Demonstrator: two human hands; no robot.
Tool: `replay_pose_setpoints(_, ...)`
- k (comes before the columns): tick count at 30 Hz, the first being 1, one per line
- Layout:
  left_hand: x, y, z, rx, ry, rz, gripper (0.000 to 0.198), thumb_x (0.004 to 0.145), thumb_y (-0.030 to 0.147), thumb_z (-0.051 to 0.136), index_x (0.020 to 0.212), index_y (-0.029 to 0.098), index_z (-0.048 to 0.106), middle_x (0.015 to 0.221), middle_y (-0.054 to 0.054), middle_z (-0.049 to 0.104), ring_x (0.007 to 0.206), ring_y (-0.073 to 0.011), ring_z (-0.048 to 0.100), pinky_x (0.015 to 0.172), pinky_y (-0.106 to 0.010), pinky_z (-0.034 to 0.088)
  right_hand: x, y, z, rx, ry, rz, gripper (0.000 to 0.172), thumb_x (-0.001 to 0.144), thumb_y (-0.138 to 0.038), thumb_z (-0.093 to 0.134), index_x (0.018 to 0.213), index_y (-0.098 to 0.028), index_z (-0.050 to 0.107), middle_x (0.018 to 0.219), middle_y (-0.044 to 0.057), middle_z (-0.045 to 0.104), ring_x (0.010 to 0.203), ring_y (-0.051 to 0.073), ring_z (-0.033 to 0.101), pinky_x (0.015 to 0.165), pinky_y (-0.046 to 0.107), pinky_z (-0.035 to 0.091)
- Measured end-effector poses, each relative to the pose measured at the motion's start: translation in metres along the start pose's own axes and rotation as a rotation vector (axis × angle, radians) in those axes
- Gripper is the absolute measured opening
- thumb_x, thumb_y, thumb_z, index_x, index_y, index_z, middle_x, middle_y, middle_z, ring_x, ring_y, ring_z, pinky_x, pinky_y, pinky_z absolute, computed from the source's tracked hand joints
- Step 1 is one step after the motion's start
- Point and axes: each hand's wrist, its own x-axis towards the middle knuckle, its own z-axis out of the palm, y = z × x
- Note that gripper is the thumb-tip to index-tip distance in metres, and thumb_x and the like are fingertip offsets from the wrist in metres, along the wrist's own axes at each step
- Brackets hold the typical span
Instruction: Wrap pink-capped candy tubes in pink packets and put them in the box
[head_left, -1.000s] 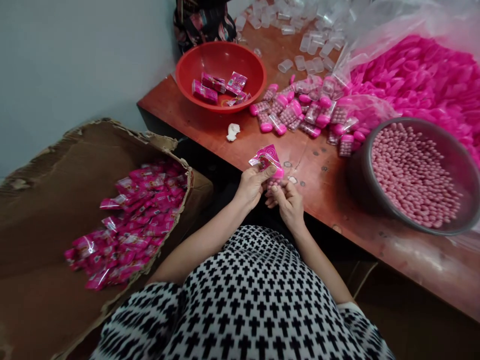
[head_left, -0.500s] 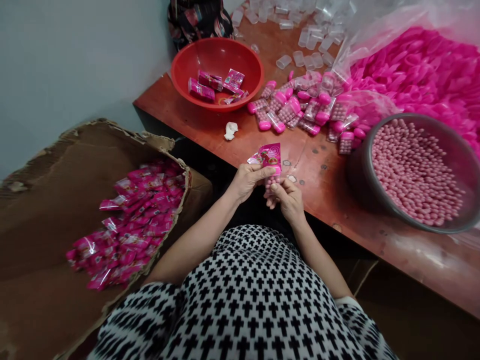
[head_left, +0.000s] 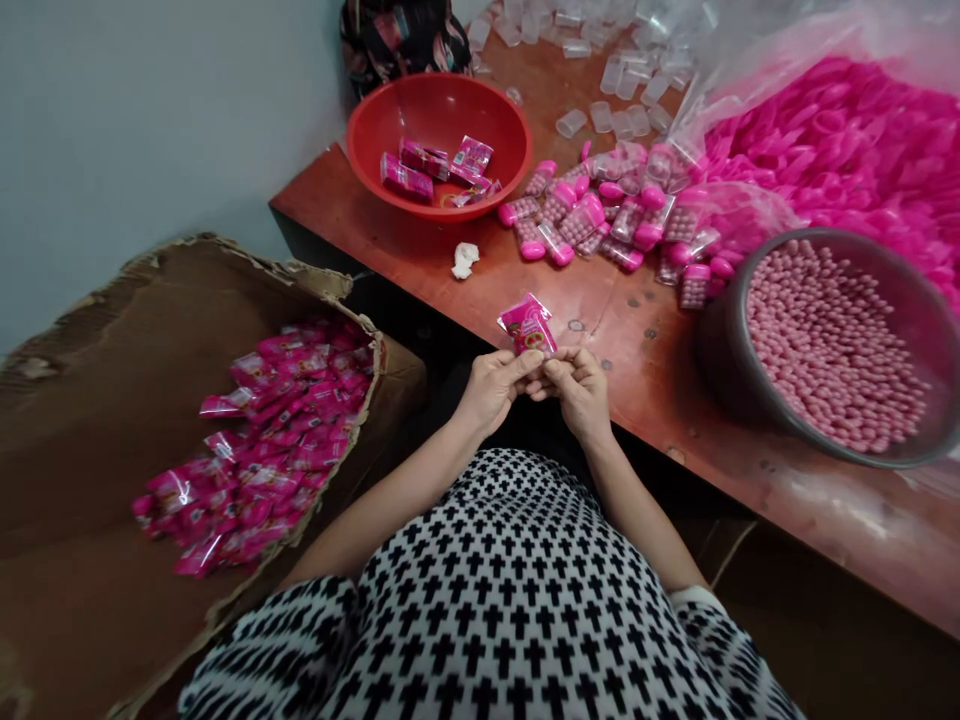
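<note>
Between my two hands, just over the table's near edge, is a small pink printed plastic packet. My left hand pinches its lower edge with thumb and fingers. My right hand closes on the same edge from the other side, thumb on top. The candy container seen earlier is out of sight, apparently within the packet. Beyond the hands lies a pile of small clear containers with pink caps and pink candy balls. A red bowl holds several folded pink packets.
To my left a cardboard box holds many filled pink packets. On the right, a grey bucket contains pink balls, with a bag of pink plastic caps behind. Clear empty containers lie at the back; crumpled white tissue sits near the bowl.
The capped candy container has gone from view, apparently pushed into the packet. My hands have come to the packet's lower edge, and the packet is now tilted and bulging.
</note>
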Motion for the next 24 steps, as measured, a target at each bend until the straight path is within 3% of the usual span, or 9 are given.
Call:
replay_pose_setpoints(4,-0.016,0.008,-0.008,-0.006,0.026,0.054,0.028,0.064,0.033,0.08,0.065,0.009,0.066,0.064,-0.005,0.065,0.056,-0.0117,0.06,0.054,-0.025,0.049,0.009,-0.004,0.016,-0.012,-0.031,0.02,0.032,0.073,-0.043,0.072,0.083,-0.021,0.05,0.061,-0.006,0.068,0.045,0.01,0.063,0.043,0.02,0.054)
replay_pose_setpoints(7,-0.029,0.03,-0.025,-0.075,0.21,0.299,0.037,0.069,0.049,0.073,0.082,0.014,0.07,0.088,-0.009,0.073,0.081,-0.0189,0.069,0.077,-0.032,0.055,0.011,-0.008,0.017,-0.053,-0.066,0.036,0.033,0.073,-0.046,0.071,0.083,-0.02,0.052,0.064,-0.004,0.07,0.048,0.01,0.065,0.042,0.019,0.053)
replay_pose_setpoints(10,-0.03,0.044,-0.044,-0.035,0.396,0.526,0.055,0.077,0.068,0.051,0.099,0.02,0.07,0.099,-0.009,0.073,0.092,-0.0207,0.069,0.088,-0.037,0.053,0.011,-0.011,0.006,-0.109,-0.014,0.012,0.031,0.076,-0.047,0.068,0.08,-0.019,0.053,0.064,-0.003,0.069,0.047,0.009,0.064,0.041,0.017,0.05)
replay_pose_setpoints(13,-0.006,0.037,-0.054,0.333,0.365,0.577,0.052,0.078,0.061,0.056,0.11,0.022,0.067,0.112,-0.01,0.07,0.104,-0.0232,0.066,0.097,-0.041,0.047,0.013,-0.013,-0.006,-0.155,0.058,-0.007,0.031,0.078,-0.047,0.066,0.079,-0.019,0.054,0.062,-0.003,0.068,0.044,0.008,0.061,0.04,0.017,0.048)
replay_pose_setpoints(16,0.032,0.021,-0.053,0.929,0.212,0.67,0.042,0.074,0.045,0.07,0.109,0.021,0.07,0.125,-0.01,0.063,0.124,-0.0272,0.052,0.111,-0.045,0.031,0.013,-0.015,-0.01,-0.205,0.083,-0.008,0.031,0.078,-0.047,0.066,0.079,-0.019,0.054,0.062,-0.004,0.067,0.044,0.008,0.06,0.04,0.017,0.047)
replay_pose_setpoints(18,0.054,0.011,-0.05,1.215,0.187,0.715,0.035,0.075,0.037,0.071,0.107,0.022,0.071,0.128,-0.009,0.061,0.131,-0.0302,0.045,0.115,-0.05,0.021,0.013,-0.017,-0.01,-0.24,0.079,-0.005,0.031,0.078,-0.048,0.065,0.079,-0.019,0.054,0.062,-0.004,0.067,0.044,0.007,0.06,0.041,0.017,0.047)
replay_pose_setpoints(21,0.073,0.002,-0.048,1.411,0.228,0.749,0.024,0.079,0.033,0.067,0.101,0.024,0.073,0.126,-0.006,0.063,0.132,-0.0306,0.043,0.116,-0.053,0.015,0.015,-0.017,-0.01,-0.272,0.065,0.0,0.031,0.078,-0.048,0.065,0.077,-0.019,0.054,0.061,-0.003,0.066,0.045,0.008,0.059,0.042,0.018,0.047)
replay_pose_setpoints(24,0.079,-0.003,-0.049,1.426,0.286,0.797,0.018,0.083,0.035,0.062,0.094,0.026,0.074,0.116,-0.003,0.069,0.127,-0.0274,0.048,0.115,-0.052,0.018,0.022,-0.015,-0.013,-0.287,0.066,0.006,0.029,0.079,-0.047,0.064,0.077,-0.019,0.055,0.062,-0.003,0.065,0.047,0.008,0.059,0.044,0.019,0.047)
